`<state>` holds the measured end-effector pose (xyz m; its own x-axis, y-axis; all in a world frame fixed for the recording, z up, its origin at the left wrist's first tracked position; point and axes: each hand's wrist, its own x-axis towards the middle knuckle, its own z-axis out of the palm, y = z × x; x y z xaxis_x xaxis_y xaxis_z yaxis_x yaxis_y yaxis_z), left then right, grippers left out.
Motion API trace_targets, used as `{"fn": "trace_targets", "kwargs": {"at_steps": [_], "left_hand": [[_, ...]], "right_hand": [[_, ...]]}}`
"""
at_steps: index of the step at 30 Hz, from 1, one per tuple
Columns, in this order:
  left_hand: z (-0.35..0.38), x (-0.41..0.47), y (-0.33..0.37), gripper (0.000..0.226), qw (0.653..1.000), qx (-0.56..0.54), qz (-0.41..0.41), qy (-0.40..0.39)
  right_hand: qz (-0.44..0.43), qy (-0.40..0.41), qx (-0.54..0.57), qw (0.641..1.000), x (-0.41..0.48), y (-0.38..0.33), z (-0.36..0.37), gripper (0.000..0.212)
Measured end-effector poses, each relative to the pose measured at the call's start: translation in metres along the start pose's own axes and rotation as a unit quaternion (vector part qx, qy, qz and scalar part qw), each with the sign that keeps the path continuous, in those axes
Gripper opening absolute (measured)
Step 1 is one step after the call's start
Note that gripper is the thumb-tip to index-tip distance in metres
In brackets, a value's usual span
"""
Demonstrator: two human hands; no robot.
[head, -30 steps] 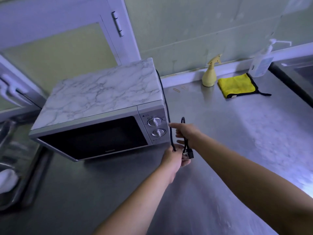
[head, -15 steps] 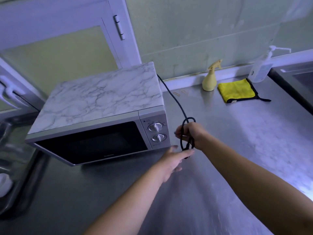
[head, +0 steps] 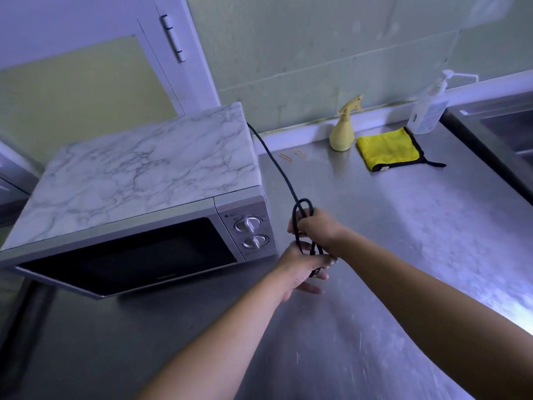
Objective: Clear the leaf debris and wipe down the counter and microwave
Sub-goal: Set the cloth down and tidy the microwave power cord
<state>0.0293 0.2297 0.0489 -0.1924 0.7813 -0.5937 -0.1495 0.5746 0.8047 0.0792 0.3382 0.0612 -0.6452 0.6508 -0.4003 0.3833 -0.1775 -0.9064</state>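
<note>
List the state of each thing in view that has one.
microwave, door shut, on counter.
cord, looped, held in both hands, runs to the microwave's back.
right hand, grips the loops' top.
left hand, pinches the loops' bottom.
cloth, folded, flat on counter.
spray bottle, upright.
pump bottle, upright.
debris, two bits lying on counter.

Dim, blue-tinted view, with glare on my right.
I saw light falling from the right, washing out the counter (head: 513,298) there; the microwave (head: 138,174) threw a dark shadow beneath its front. Straight lines bent toward the edges, the near counter smeared into streaks, and the black cord (head: 280,174) looked sharp.
</note>
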Motion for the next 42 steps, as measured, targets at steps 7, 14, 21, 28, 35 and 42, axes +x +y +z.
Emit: {"fn": "trace_targets", "kwargs": {"at_steps": [7,14,21,28,35,42], "left_hand": [[-0.007,0.005,-0.005,0.009,0.998,-0.050,-0.037,-0.007],[-0.007,0.003,-0.001,0.014,0.996,-0.069,-0.027,-0.043],[-0.019,-0.002,-0.033,0.016,0.994,-0.081,-0.062,0.028],[-0.024,-0.007,-0.038,0.014,0.994,-0.084,-0.053,0.041],[-0.032,-0.013,-0.043,0.012,0.994,-0.077,-0.045,0.067],[-0.035,-0.019,-0.044,0.016,0.992,-0.094,-0.041,0.077]], "right_hand": [[-0.014,-0.003,0.013,1.000,-0.004,0.017,-0.007,0.023],[0.052,-0.051,0.336,0.939,-0.026,0.056,-0.029,0.061],[0.274,0.126,0.135,0.944,-0.068,0.136,-0.026,0.020],[0.164,0.159,-0.164,0.960,-0.092,0.132,-0.038,0.007],[0.009,0.214,-0.134,0.968,-0.101,0.096,-0.035,0.013],[0.060,0.098,0.412,0.904,-0.091,0.071,-0.027,0.009]]}}
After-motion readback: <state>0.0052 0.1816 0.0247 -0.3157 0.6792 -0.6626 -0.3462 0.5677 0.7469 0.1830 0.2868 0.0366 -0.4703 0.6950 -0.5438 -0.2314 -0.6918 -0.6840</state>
